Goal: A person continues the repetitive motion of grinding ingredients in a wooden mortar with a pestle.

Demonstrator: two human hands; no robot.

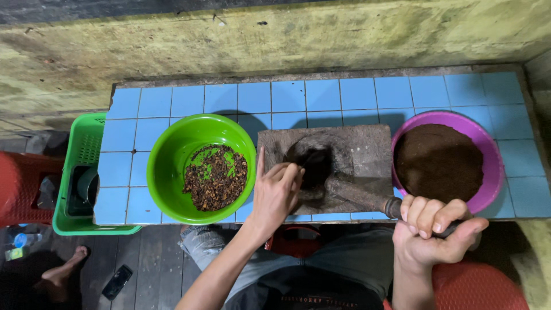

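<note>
A square dark stone mortar [367,146] sits in the middle of a blue-tiled counter [321,95]. My left hand [276,192] rests on its near left edge, fingers curled into the hollow, holding nothing that shows. My right hand [433,229] grips the near end of a thick dark pestle [359,196], which lies slanted into the mortar's hollow. To the left, a green bowl [172,149] holds coarse brown bits. To the right, a purple bowl [488,146] is full of fine brown powder.
A green plastic basket [80,149] stands off the counter's left end, beside a red stool [20,186]. Another person's bare foot [60,272] and a dark phone [116,282] are on the plank floor. A stained concrete wall [275,43] backs the counter.
</note>
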